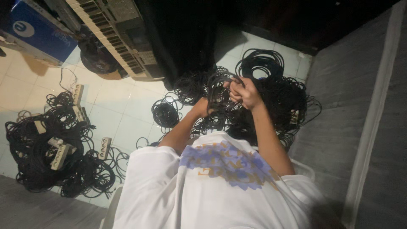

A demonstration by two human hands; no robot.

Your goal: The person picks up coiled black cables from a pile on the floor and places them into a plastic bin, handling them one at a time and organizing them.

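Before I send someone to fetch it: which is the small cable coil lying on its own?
Start at the keyboard along the top. On the pale tiles below its near end lies a small black coil, neatly round, apart from the big tangles either side.

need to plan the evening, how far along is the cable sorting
Done, it seems: one small coil lies wound on the tiled floor. In hand: the left hand and right hand both grip a bundle of black cable above a big tangle. Left: that tangle, plus a second heap mixed with power strips. Most remains.
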